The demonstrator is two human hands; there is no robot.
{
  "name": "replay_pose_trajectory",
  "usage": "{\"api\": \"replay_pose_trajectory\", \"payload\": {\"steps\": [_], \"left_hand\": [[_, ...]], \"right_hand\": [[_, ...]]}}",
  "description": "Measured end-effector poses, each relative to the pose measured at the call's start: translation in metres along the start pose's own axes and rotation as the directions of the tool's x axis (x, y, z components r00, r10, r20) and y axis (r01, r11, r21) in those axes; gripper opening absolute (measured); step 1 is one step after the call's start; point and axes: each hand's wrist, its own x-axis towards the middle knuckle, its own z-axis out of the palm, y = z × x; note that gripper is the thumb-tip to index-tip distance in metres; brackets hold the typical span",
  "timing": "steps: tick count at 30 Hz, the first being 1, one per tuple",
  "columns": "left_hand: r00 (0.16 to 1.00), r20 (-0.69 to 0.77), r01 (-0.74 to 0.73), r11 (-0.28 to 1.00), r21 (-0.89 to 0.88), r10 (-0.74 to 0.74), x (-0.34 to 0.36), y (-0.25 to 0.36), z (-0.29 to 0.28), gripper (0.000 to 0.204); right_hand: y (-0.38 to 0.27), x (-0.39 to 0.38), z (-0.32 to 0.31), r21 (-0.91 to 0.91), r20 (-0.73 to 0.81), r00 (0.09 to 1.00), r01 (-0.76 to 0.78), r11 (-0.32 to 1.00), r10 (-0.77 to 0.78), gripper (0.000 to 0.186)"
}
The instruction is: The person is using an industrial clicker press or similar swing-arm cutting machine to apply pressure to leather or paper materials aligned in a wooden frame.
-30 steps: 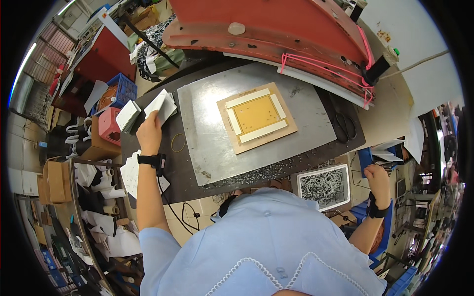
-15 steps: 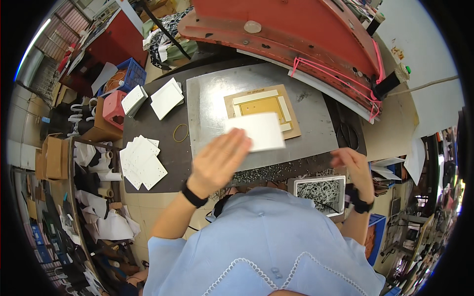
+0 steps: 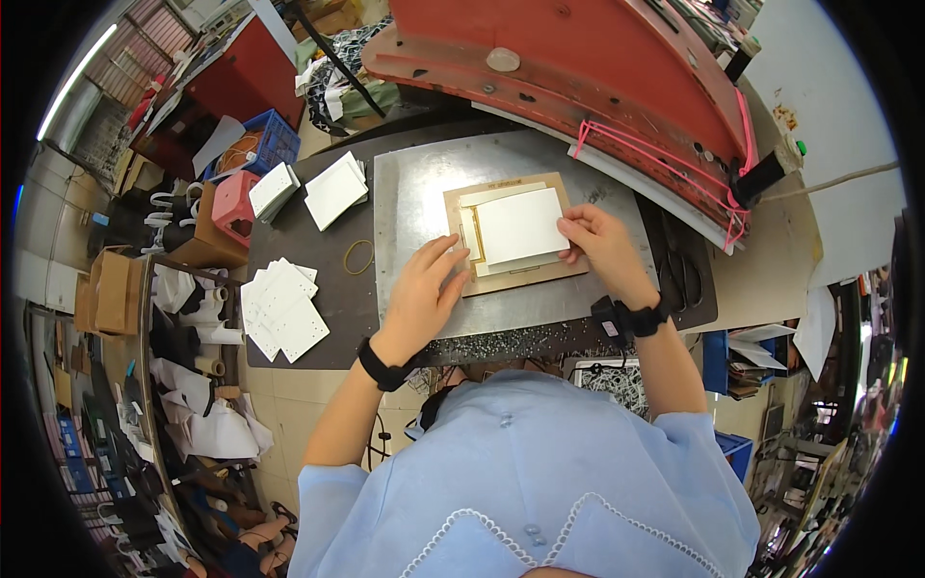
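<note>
A white rectangular card (image 3: 523, 225) lies over a tan cutting-die board (image 3: 549, 275), covering most of its pale-strip frame. At the card's right edge, my right hand (image 3: 599, 243) pinches it between thumb and fingers. My left hand (image 3: 424, 281) is open with its fingers apart, the fingertips by the board's left edge. Under the board is a grey metal plate (image 3: 409, 207). Part of the yellowish frame shows left of the card.
White card stacks (image 3: 337, 191) and a fanned pile of punched white cards (image 3: 284, 313) lie on the dark table at left, near a rubber band (image 3: 358, 257). A red press beam (image 3: 578, 87) hangs beyond the plate. Small scraps (image 3: 511, 340) litter the near edge, above a white basket (image 3: 617, 380).
The white card has gone from my left hand to my right and now lies over the die board. My right hand has come up from the basket; the board sits slightly nearer.
</note>
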Motion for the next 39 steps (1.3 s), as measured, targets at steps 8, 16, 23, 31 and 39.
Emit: {"api": "replay_pose_trajectory", "payload": {"steps": [8, 16, 23, 31, 39], "left_hand": [[0.945, -0.087, 0.245, 0.858, -0.451, -0.316, 0.02, 0.008, 0.005, 0.037], [0.821, 0.306, 0.495, 0.336, -0.801, -0.482, 0.022, 0.009, 0.003, 0.027], [0.806, 0.33, 0.55, 0.415, -0.725, -0.491, 0.017, 0.014, 0.014, 0.026], [1.0, -0.03, -0.011, 1.0, -0.011, 0.011, 0.021, -0.015, 0.01, 0.031], [0.996, 0.074, 0.044, 0.998, -0.052, -0.04, 0.02, -0.01, 0.014, 0.032]], "right_hand": [[-0.005, 0.001, 0.009, 0.055, 0.023, 0.999, 0.021, 0.998, -0.022, 0.023], [-0.025, -0.028, 0.023, 0.099, 0.165, 0.986, -0.019, 0.995, 0.003, 0.024], [-0.011, -0.028, 0.025, -0.195, -0.035, 0.999, -0.011, 0.981, 0.005, 0.027], [0.005, 0.0, 0.016, -0.145, -0.153, 0.988, -0.021, 0.989, -0.001, 0.025], [0.002, 0.002, 0.02, -0.226, -0.167, 0.985, -0.008, 0.974, -0.031, 0.026]]}}
